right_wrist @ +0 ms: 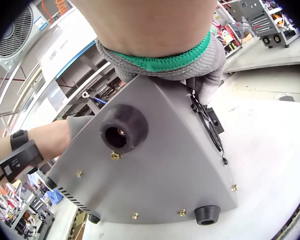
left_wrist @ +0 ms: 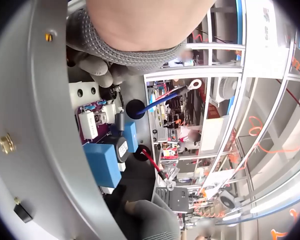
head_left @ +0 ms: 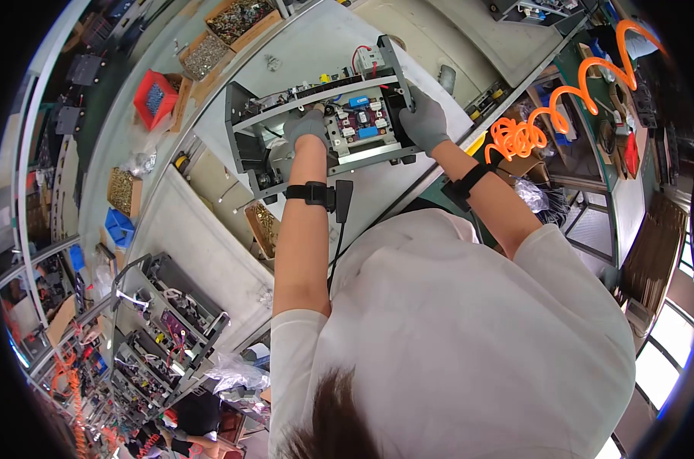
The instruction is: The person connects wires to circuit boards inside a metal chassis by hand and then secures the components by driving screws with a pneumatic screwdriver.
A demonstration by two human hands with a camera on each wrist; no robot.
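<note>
An open grey metal machine chassis (head_left: 368, 154) is tilted over the bench, held by both gloved hands. Inside it sits a circuit board with blue blocks (left_wrist: 101, 162) and white parts. My left hand (head_left: 308, 127) reaches into the chassis beside the board, its fingers (left_wrist: 104, 80) curled there and partly hidden. At the other end, my right hand (head_left: 425, 122) grips the end panel near its edge. A blue cable (left_wrist: 162, 101) and a red cable (left_wrist: 153, 163), both with ring terminals, come through round holes. Black rubber feet (right_wrist: 124, 128) show on the underside in the right wrist view.
Beneath the chassis lies a white work surface (right_wrist: 270, 150). Bins of small hardware, including a red bin (head_left: 155, 100) and a blue bin (head_left: 119, 227), stand to the left. An orange coiled hose (head_left: 515, 139) hangs at the right. More chassis (head_left: 180, 325) stand at lower left.
</note>
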